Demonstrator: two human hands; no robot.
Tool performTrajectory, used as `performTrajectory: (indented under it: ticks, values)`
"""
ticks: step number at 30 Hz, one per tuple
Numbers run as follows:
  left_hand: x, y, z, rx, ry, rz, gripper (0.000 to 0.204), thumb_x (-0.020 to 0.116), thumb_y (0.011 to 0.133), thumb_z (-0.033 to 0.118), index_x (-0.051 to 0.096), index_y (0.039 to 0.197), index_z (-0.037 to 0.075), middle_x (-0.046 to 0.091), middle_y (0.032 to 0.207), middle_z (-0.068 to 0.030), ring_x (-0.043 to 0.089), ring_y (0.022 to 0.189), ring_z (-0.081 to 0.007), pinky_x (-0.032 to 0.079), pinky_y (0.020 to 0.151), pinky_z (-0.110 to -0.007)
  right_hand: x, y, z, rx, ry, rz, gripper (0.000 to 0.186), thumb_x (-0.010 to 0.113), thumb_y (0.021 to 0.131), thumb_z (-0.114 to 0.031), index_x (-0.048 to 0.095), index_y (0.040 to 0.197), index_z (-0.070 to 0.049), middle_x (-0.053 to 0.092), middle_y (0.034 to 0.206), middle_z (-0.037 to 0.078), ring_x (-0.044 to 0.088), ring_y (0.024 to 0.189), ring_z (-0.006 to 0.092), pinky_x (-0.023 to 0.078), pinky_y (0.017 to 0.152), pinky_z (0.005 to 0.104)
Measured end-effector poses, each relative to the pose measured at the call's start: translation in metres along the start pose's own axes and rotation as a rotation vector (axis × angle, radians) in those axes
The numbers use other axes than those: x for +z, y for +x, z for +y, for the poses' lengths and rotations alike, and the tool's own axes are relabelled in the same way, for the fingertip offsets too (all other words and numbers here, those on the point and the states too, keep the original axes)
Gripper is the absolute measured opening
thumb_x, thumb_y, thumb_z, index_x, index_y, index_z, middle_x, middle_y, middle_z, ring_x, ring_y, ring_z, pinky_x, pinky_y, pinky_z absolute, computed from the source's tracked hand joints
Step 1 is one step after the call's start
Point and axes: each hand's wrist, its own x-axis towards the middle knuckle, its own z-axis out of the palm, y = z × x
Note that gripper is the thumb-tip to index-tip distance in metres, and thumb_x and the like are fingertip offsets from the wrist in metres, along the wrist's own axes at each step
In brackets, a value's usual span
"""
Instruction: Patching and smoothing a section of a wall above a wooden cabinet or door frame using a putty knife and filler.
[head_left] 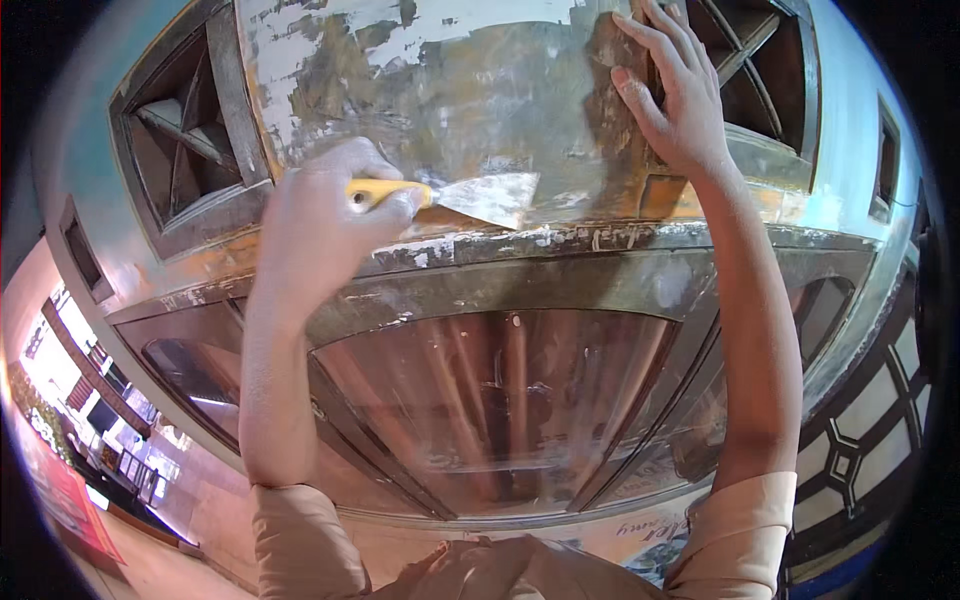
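Note:
My left hand (335, 215) is closed around the yellow handle of a putty knife (490, 196). Its wide metal blade, smeared with white, points right and lies at the lower part of a scraped panel (450, 110). The panel is patchy brown and grey, with flaking white paint along its top and left. Higher up, my right hand (680, 90) rests with fingers spread near the panel's right edge, holding nothing. Below the blade runs a wooden ledge (560, 240) spotted with white flakes.
Framed openings with crossed bars stand left (185, 130) and right (755, 70) of the panel. Under the ledge is an arched glass pane (500, 400) with dark dividers. A dark metal grille (860, 440) is at the right, and a bright room with furniture (110, 420) at the left.

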Motion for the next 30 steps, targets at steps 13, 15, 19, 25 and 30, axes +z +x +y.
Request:
performTrajectory:
  ticks: [13,15,19,25,30]
  values:
    - [0.044,0.014,0.042,0.063,0.007,-0.069,0.029,0.076,0.085,0.033,0.073,0.095,0.006,0.072,0.08,-0.0127,0.07,0.074,-0.0298,0.053,0.069,-0.038,-0.001,-0.011,0.006,-0.045,-0.089,0.05,0.053,0.061,0.093,-0.023,0.054,0.145,-0.012,0.05,0.151,0.023,0.043,0.144,0.0422,0.036,0.117,0.0534]
    - [0.033,0.008,0.029,0.001,0.0,-0.052,0.029,0.075,0.086,0.031,0.073,0.096,0.003,0.071,0.083,-0.013,0.069,0.076,-0.0268,0.052,0.071,-0.036,0.008,-0.018,0.025,-0.155,-0.045,0.144,0.048,0.061,0.1,-0.037,0.058,0.145,-0.02,0.044,0.161,0.01,0.036,0.15,0.0364,0.03,0.121,0.0479]
    - [-0.008,0.007,-0.036,0.035,-0.009,0.14,0.027,0.077,0.087,0.031,0.072,0.098,0.006,0.073,0.086,-0.0118,0.07,0.075,-0.0237,0.053,0.07,-0.037,0.009,-0.019,0.013,-0.122,-0.061,0.077,0.052,0.064,0.097,-0.032,0.055,0.147,-0.02,0.041,0.163,0.009,0.032,0.152,0.0373,0.029,0.121,0.0496]
    - [-0.056,0.012,-0.049,-0.117,0.032,0.255,0.026,0.074,0.093,0.028,0.07,0.098,0.003,0.073,0.087,-0.0128,0.07,0.076,-0.0241,0.051,0.071,-0.036,0.007,-0.022,0.019,-0.067,-0.035,0.076,0.054,0.064,0.096,-0.036,0.053,0.147,-0.028,0.04,0.163,0.006,0.032,0.152,0.0349,0.028,0.122,0.0527]
    - [-0.054,-0.025,-0.083,-0.089,0.384,0.296,0.027,0.07,0.096,0.034,0.066,0.107,0.009,0.072,0.087,-0.0165,0.071,0.08,-0.0374,0.052,0.071,-0.045,0.003,-0.02,0.012,-0.059,-0.015,0.056,0.052,0.065,0.095,-0.035,0.056,0.144,-0.022,0.039,0.163,0.007,0.031,0.152,0.0367,0.029,0.122,0.0516]
